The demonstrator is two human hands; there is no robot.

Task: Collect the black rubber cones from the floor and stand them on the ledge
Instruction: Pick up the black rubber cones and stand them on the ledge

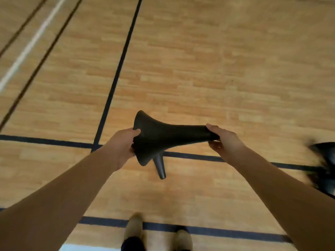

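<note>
The black rubber cone (163, 136) is held sideways over the wooden floor (217, 69). The left hand (123, 144) curls round its wide bottom; the right hand (224, 140) pinches its thin top. It looks soft, bendy and light, so the thin neck seems best to grab. Another black cone (160, 167) lies below.

I see black rubber cone (168, 138) held sideways over wood floor (217, 69), L hand (125, 144) gripping flared base, R hand (224, 140) gripping narrow tip, 2nd cone (160, 167) on floor below, partly hidden, blurred dark shape (324, 160) at R edge, shoes (134, 227) at bottom
</note>
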